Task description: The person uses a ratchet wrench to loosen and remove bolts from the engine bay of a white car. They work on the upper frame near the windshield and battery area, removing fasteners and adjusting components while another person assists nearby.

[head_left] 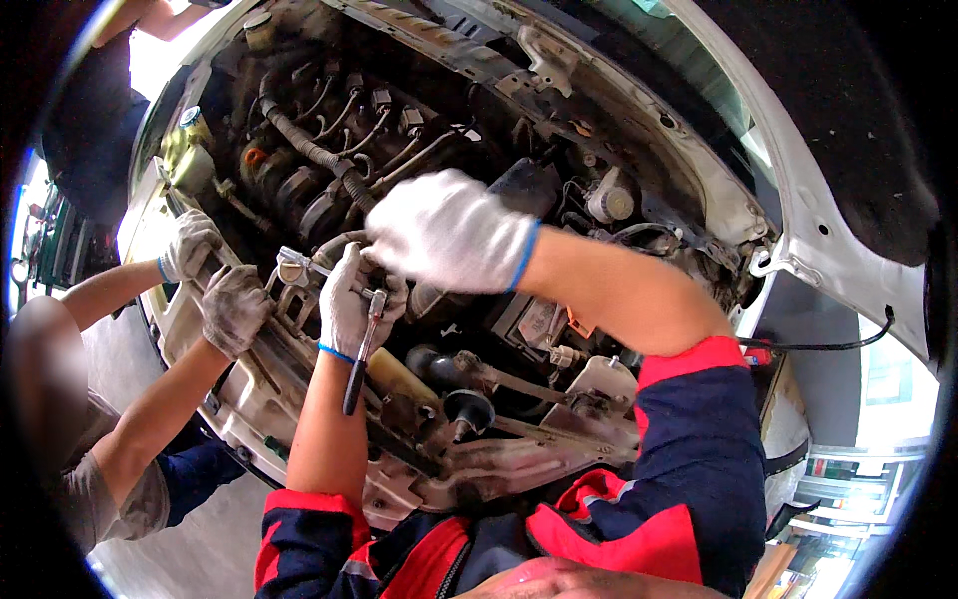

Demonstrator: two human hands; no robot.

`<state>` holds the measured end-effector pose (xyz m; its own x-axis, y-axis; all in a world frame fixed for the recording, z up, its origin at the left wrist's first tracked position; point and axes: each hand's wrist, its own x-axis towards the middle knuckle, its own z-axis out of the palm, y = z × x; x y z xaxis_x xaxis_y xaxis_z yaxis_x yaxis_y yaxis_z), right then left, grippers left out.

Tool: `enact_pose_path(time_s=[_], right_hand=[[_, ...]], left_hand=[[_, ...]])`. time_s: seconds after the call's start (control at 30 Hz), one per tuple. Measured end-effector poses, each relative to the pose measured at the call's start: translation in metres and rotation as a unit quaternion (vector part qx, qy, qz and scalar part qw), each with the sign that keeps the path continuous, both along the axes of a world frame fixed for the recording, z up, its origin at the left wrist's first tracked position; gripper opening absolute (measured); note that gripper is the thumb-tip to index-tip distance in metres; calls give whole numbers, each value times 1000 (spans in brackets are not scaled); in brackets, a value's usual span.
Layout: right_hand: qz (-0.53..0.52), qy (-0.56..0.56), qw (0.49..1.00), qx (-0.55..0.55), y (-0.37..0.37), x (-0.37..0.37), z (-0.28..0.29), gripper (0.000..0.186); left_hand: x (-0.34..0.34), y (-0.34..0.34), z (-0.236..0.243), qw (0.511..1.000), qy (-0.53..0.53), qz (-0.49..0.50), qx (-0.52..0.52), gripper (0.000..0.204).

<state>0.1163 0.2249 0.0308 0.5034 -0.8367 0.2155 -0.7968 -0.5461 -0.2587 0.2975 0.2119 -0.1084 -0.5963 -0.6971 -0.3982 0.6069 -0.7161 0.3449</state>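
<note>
My left hand (344, 309), in a white glove with a blue cuff, closes round a ratchet wrench (366, 344) near its metal head. The wrench's black handle hangs down over my left wrist. A short chrome piece (307, 262) sticks out left of that hand, beside a round metal fitting (290, 268). My right hand (447, 230), gloved alike, is above and right of the left one, over the engine. It is smeared by motion and its fingers are curled out of sight, so whether it holds anything is unclear.
Another person's two gloved hands (235, 304) grip the car's front edge at left. The engine (329, 150) has a ribbed hose and several cables. A battery (534, 324) sits right of centre. The raised hood (818, 230) stands at right; a black horn-like part (467, 411) lies near the front edge.
</note>
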Motion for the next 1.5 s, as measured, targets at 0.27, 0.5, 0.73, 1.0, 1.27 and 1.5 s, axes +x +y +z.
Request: enact_pose_path(time_s=[0.27,0.5,0.73,1.0,1.27,1.5], right_hand=[[-16,83,996,-23,10,53,-40,24],[-62,-53,997,-6,5,26,-21,27],[-598,-264,757,-8,-70,-179,-5,56],[-624,-194,755,50,-122,-236,-34,79],[-661,-218,717,-43,-112,-232,-50,76],[-632,-268,725,-47,-110,-225,-55,70]], left_hand=[[-2,0,6,984,166,44,-47,41],[2,1,5,994,-14,55,-93,23],[-4,6,14,977,-129,5,-171,21],[-5,6,23,969,-169,-15,-178,21],[-5,2,25,970,-163,-41,-173,21],[-3,7,21,966,-188,-43,-173,21]])
